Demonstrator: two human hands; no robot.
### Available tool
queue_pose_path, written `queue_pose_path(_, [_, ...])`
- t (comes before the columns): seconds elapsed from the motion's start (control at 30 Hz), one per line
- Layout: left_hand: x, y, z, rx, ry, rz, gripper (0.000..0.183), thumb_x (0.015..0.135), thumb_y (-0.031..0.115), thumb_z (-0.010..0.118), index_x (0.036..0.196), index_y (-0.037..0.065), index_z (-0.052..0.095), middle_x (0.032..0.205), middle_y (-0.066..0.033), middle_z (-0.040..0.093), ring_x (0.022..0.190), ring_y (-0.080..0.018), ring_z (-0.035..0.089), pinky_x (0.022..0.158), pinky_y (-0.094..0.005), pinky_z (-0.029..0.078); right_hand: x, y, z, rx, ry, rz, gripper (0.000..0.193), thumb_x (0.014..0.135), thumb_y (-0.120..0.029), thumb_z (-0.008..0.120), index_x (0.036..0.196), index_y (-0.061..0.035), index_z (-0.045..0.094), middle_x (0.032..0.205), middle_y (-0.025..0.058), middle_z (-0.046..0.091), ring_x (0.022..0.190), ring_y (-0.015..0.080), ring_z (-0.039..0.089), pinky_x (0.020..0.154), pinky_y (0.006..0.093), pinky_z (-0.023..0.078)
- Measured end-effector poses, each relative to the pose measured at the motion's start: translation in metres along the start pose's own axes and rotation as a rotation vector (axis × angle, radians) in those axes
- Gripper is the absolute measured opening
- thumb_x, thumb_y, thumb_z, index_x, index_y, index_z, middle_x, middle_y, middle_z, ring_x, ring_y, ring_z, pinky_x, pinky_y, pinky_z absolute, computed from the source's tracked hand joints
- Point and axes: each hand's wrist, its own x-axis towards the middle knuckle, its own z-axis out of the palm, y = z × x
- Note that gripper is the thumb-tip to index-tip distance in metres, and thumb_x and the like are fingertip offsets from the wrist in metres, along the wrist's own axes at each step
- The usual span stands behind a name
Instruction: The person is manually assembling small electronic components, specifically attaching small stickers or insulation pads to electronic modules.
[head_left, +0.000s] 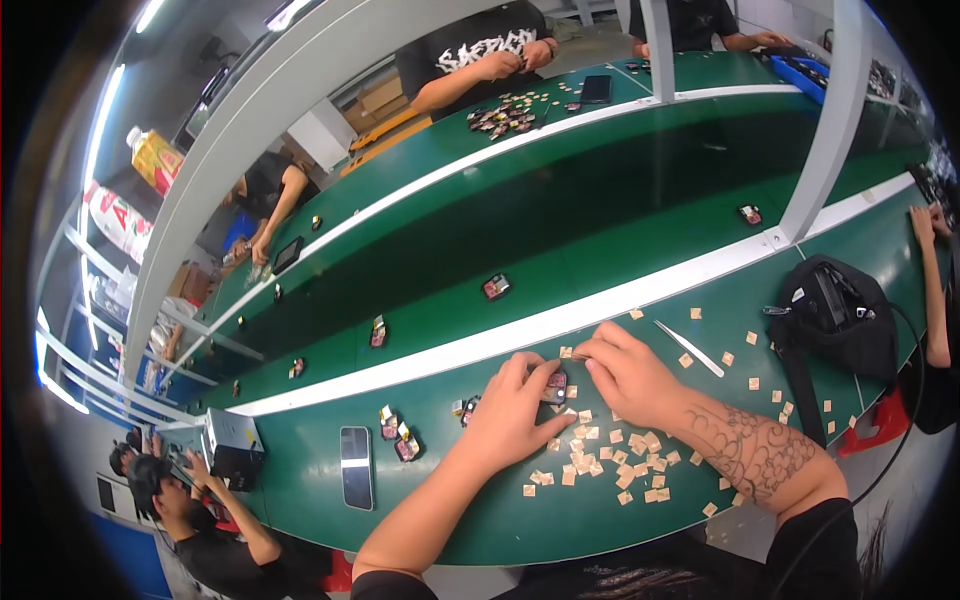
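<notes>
My left hand (508,412) is closed around a small dark electronic module (556,388), its thumb and fingers at the edges. Just right of it, my right hand (628,376) has its thumb and forefinger pinched together over the module's far side; what they hold, if anything, is too small to name. A small tan square piece (566,352) shows beside those fingertips. Below both hands lies a loose scatter of similar tan squares (590,462). Another module (466,410) sits partly hidden behind my left hand, and two more modules (405,444) rest farther left.
White tweezers (690,349) and a black bag (835,315) lie to the right. A phone (356,468) is at the left. Beyond the white rail (450,357), modules (496,287) sit spaced along a green belt. Grey frame posts (830,130) rise nearby. Other people work around the tables.
</notes>
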Motion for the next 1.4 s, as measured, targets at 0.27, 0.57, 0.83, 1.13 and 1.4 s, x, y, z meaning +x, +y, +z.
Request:
queue_pose_path(0.27, [-0.021, -0.016, -0.01, 0.055, 0.093, 0.007, 0.087, 0.075, 0.032, 0.095, 0.149, 0.003, 0.058, 0.139, -0.0159, 0.059, 0.134, -0.0366, 0.054, 0.12, -0.0514, 0.036, 0.007, -0.005, 0.005, -0.023, -0.139, -0.069, 0.019, 0.101, 0.003, 0.062, 0.118, 0.0, 0.07, 0.105, 0.0144, 0.06, 0.087, 0.0334, 0.067, 0.077, 0.042, 0.056])
queue_pose_path(0.57, [-0.022, -0.034, 0.01, -0.07, 0.148, 0.092, 0.052, 0.086, 0.012, 0.083, 0.136, 0.008, 0.069, 0.119, -0.0082, 0.063, 0.12, -0.0292, 0.061, 0.119, -0.0496, 0.037, 0.011, -0.017, 0.008, -0.112, -0.403, -0.169, 0.025, 0.095, 0.001, 0.072, 0.118, -0.0072, 0.076, 0.1, 0.008, 0.057, 0.08, 0.0257, 0.066, 0.07, 0.0379, 0.055])
queue_pose_path(0.83, [-0.025, -0.033, 0.012, -0.105, 0.15, 0.077, 0.051, 0.085, 0.015, 0.086, 0.133, 0.006, 0.072, 0.117, -0.0097, 0.065, 0.118, -0.0298, 0.062, 0.118, -0.0489, 0.039, 0.009, -0.016, -0.003, -0.269, -0.315, -0.153, 0.026, 0.091, 0.004, 0.074, 0.114, -0.0068, 0.079, 0.096, 0.0084, 0.058, 0.078, 0.0238, 0.065, 0.069, 0.0356, 0.054])
queue_pose_path(1.13, [-0.024, -0.032, 0.015, -0.054, 0.201, 0.14, 0.052, 0.082, 0.017, 0.088, 0.13, 0.004, 0.072, 0.113, -0.0104, 0.063, 0.114, -0.0308, 0.062, 0.119, -0.0502, 0.039, 0.008, -0.019, -0.015, -0.323, -0.436, -0.125, 0.022, 0.091, -0.004, 0.077, 0.111, -0.0106, 0.079, 0.094, 0.0069, 0.055, 0.078, 0.0244, 0.066, 0.069, 0.038, 0.056])
queue_pose_path(1.4, [-0.017, -0.024, 0.024, -0.137, 0.17, 0.165, 0.045, 0.084, 0.017, 0.088, 0.124, 0.004, 0.073, 0.111, -0.0087, 0.063, 0.114, -0.0291, 0.063, 0.119, -0.0527, 0.039, 0.005, -0.025, -0.016, -0.501, -0.373, -0.147, 0.015, 0.091, -0.01, 0.08, 0.106, -0.0096, 0.076, 0.093, 0.0063, 0.06, 0.08, 0.0275, 0.07, 0.067, 0.0404, 0.057])
